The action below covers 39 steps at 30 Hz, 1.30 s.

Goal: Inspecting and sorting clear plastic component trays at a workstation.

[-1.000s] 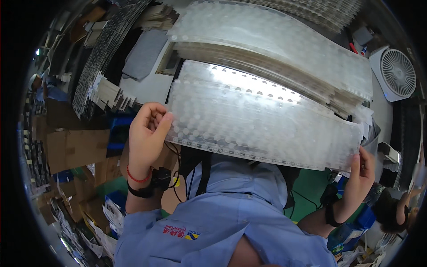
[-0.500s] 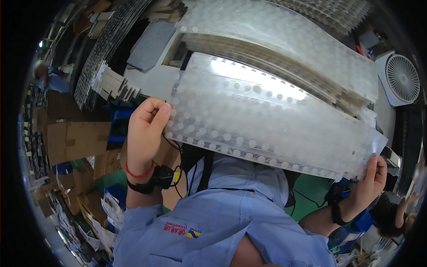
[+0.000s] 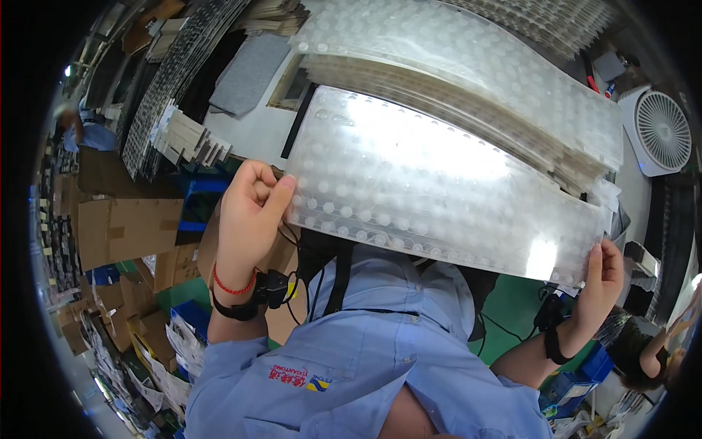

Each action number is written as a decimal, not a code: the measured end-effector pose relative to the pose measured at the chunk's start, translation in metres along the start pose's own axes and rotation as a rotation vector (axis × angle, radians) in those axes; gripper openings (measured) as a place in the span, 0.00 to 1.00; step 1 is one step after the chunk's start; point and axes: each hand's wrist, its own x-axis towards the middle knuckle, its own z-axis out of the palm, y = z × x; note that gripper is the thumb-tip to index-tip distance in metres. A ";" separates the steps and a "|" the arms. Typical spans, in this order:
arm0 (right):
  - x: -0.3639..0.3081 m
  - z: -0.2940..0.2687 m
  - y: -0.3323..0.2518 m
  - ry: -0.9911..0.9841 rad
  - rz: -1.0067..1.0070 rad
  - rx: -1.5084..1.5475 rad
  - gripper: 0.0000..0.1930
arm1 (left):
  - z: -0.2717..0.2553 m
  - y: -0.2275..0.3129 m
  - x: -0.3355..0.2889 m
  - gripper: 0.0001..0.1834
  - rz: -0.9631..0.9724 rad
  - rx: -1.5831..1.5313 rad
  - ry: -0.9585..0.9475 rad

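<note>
A long translucent plastic sheet dotted with rows of round marks stretches between my hands, over the front of the table. My left hand pinches its near left corner between thumb and curled fingers. At the near right corner, my right hand grips the edge with the thumb on top. Bright glare lies across the sheet's upper middle and near its right end. Just beyond it rests a tall stack of similar dotted sheets, whose near edges show as many thin layers.
A white fan stands at the table's right end. Grey cloth lies at the left, near small stacked strips. Cardboard boxes stand at lower left. Another person is at the lower right, and one more at the far left.
The sheet's right end has shifted left and slightly up with my right hand. My left hand has moved a little right. The glare on the sheet has spread.
</note>
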 end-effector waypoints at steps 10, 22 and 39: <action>-0.011 -0.003 -0.003 -0.022 -0.029 0.053 0.12 | -0.011 -0.005 -0.011 0.16 -0.161 -0.043 -0.270; -0.017 0.004 -0.013 0.159 -0.095 0.034 0.08 | -0.005 -0.012 -0.010 0.19 -0.170 -0.270 -0.253; -0.022 -0.016 -0.013 0.033 -0.033 0.248 0.08 | -0.003 0.000 -0.014 0.19 -0.181 -0.281 -0.245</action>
